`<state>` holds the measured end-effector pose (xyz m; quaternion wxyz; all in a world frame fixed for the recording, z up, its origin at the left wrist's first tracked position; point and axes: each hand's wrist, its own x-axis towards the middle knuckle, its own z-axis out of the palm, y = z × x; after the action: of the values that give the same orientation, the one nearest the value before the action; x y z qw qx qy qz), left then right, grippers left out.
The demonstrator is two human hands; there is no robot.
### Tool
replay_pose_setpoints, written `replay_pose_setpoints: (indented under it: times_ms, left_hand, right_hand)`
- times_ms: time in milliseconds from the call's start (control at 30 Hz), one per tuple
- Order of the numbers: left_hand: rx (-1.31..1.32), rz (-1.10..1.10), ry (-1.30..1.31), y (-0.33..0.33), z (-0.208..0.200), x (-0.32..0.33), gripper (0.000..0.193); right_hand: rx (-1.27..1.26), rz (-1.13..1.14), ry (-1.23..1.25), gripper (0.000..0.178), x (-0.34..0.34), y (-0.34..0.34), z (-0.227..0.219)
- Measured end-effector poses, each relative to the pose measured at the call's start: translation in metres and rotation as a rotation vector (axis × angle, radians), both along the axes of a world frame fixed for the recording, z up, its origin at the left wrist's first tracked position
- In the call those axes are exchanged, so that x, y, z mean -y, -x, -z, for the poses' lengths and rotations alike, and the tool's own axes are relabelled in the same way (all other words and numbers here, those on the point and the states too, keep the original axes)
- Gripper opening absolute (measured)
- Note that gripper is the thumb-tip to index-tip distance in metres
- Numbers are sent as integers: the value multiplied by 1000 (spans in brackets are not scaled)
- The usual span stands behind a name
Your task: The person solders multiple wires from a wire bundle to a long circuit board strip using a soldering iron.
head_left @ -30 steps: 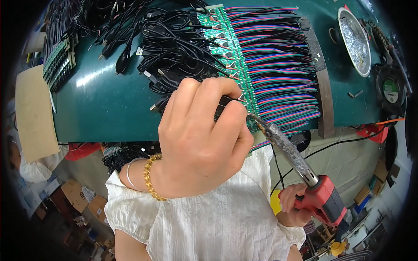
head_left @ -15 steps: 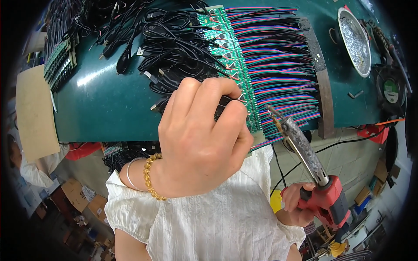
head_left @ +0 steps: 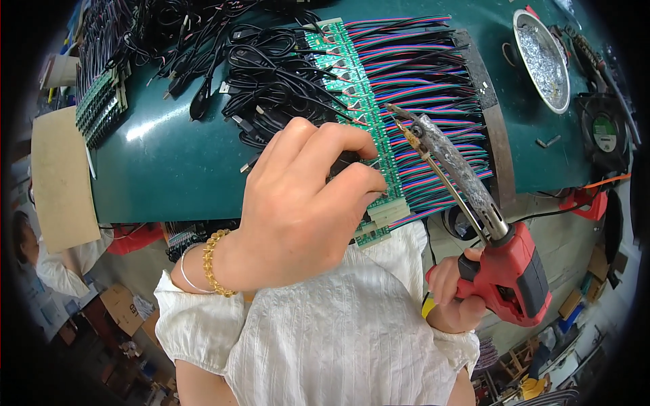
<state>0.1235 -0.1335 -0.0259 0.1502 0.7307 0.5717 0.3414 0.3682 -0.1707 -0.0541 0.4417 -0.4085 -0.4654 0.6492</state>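
Note:
My left hand [head_left: 298,196] is curled over the near part of a long green circuit board strip [head_left: 357,81]. Its index finger and thumb bend round thin wire ends of a black cable [head_left: 347,160], though the grip itself is partly hidden. In my right hand [head_left: 455,287] is a red soldering gun [head_left: 516,274], its tip above the multicoloured wires [head_left: 420,88] just right of the board. Those wires run rightward from the strip. Coiled black USB cables [head_left: 264,61] lie on its left, several with their ends on the board.
A metal bowl [head_left: 565,101] of silvery scraps stands at the right, near a dark fan-like device [head_left: 604,132]. A dark bar [head_left: 500,145] lies by the wire ends. Stacked boards [head_left: 101,101] and a tan card [head_left: 64,179] are on the left of the green table [head_left: 176,183].
The soldering gun has moved up and left, bringing its tip closer to the board. My left hand has shifted slightly left and down, uncovering more of the board's near end.

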Motion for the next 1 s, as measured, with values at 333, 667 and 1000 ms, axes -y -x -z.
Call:
replay_pose_setpoints:
  times_ms: [333, 667, 1000]
  left_hand:
    - [-85, -2, -47, -3, 2, -3, 24]
    - [-120, -31, -31, -5, 2, -4, 25]
    - [-135, -9, 14, -6, -3, -8, 24]
  right_hand:
    - [-4, 11, -45, 77, 9, -19, 6]
    - [-131, -50, -15, 79, 29, -52, 5]
    - [-137, 174, 124, 35, 39, -50, 7]
